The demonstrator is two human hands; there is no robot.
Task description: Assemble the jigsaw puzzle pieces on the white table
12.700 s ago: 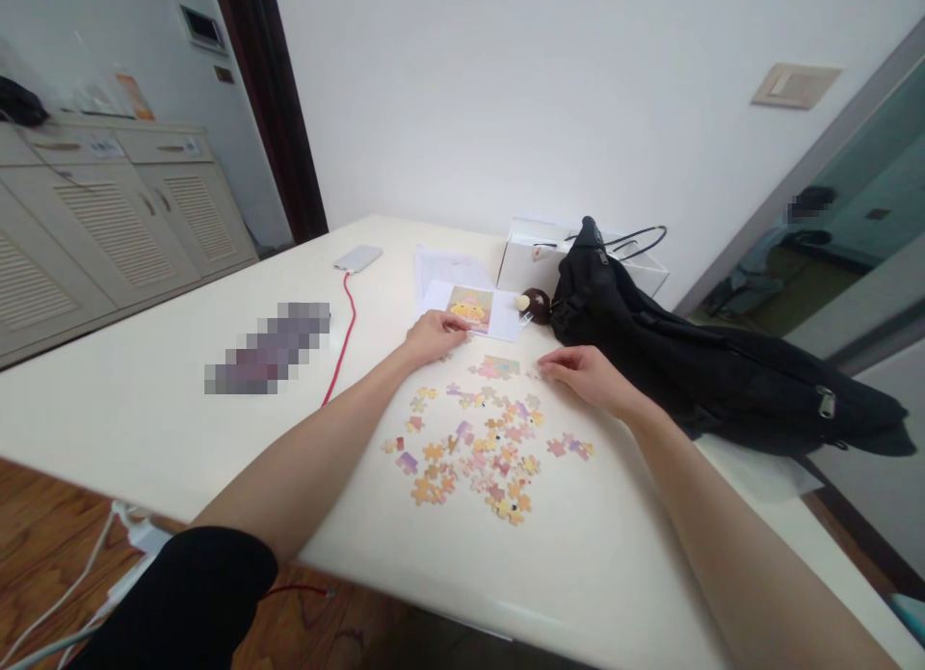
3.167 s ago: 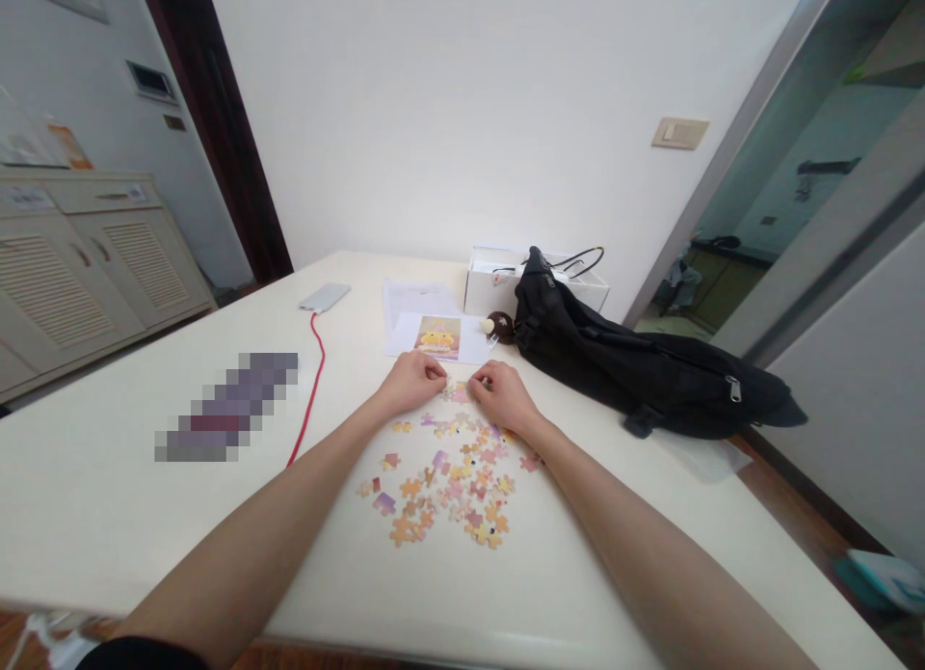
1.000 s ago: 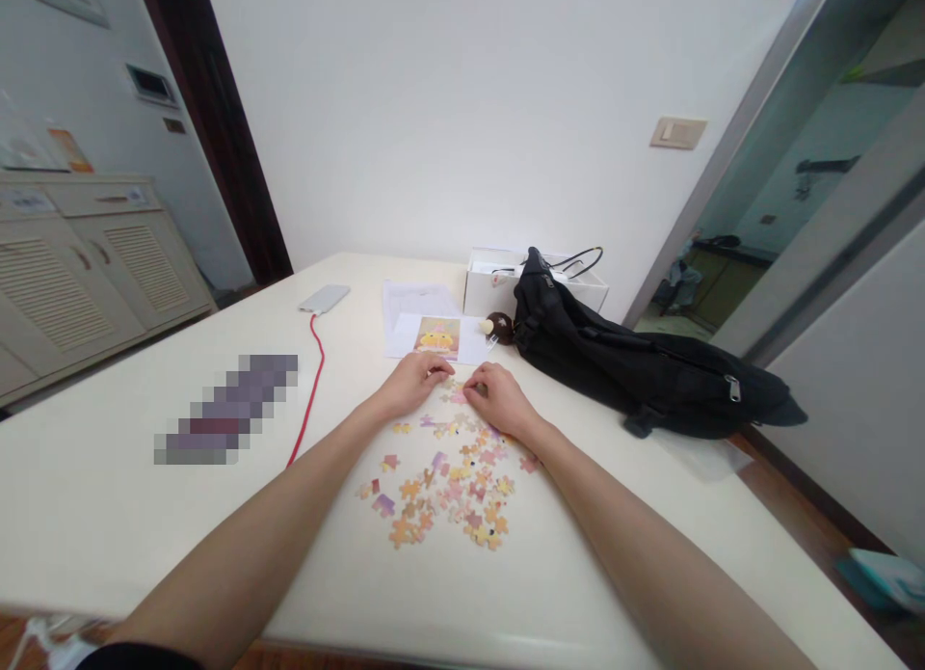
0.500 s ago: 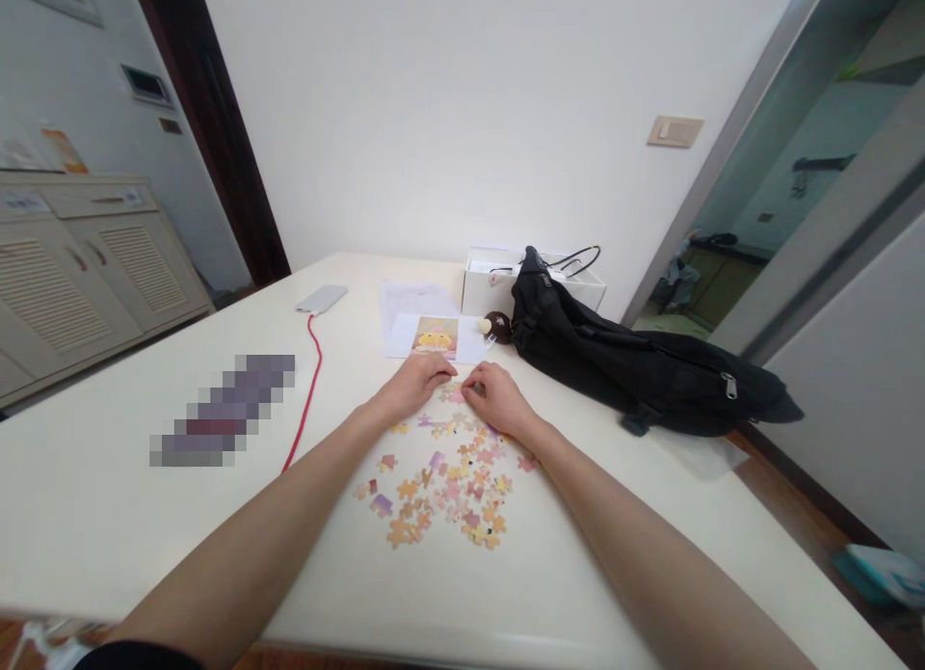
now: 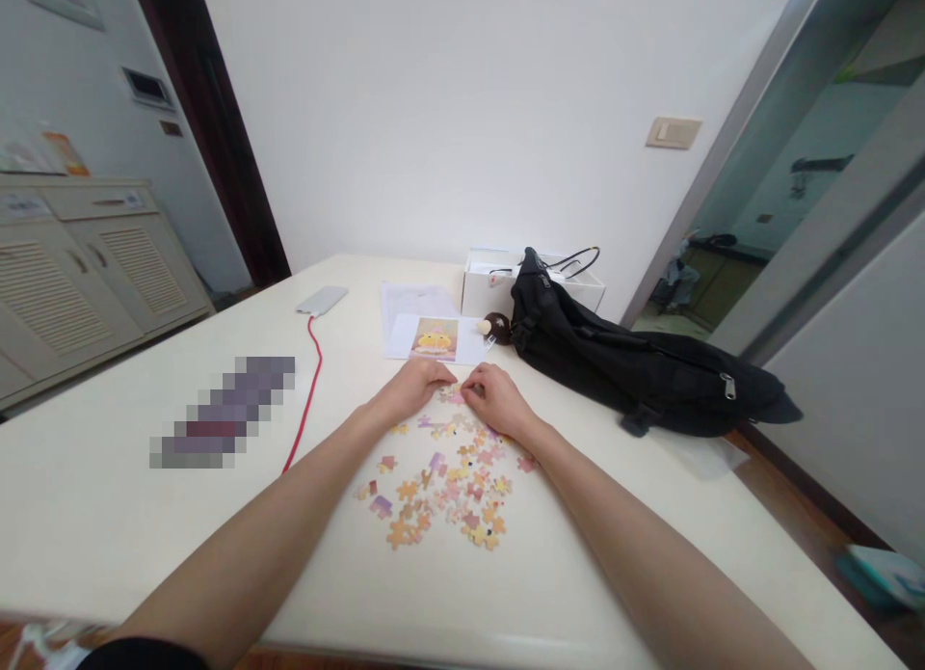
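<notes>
Both my hands meet over a few jigsaw puzzle pieces [image 5: 454, 396] at the far end of a loose spread. My left hand [image 5: 417, 386] is closed, thumb and fingertips pinched at the left side of these pieces. Opposite it, my right hand [image 5: 498, 400] has its thumb and index finger pinched at a puzzle piece, its other fingers curled. My fingers partly cover what they hold. Nearer to me lie many scattered pieces [image 5: 440, 487] in orange, pink, yellow and purple. Just beyond my hands, a picture card [image 5: 436, 339] with a yellow figure lies on white paper [image 5: 400, 335].
A black bag [image 5: 628, 361] lies at the right, in front of a white box [image 5: 486, 289]. A small brown round item [image 5: 497, 327] sits by the bag. To the left are a power bank [image 5: 322, 300], its red cable [image 5: 309, 400] and a pixelated object [image 5: 227, 415].
Hardly anything differs. My hands stay pinched over the same pieces, with at most a tiny shift of the fingers, and the scattered pieces lie as before.
</notes>
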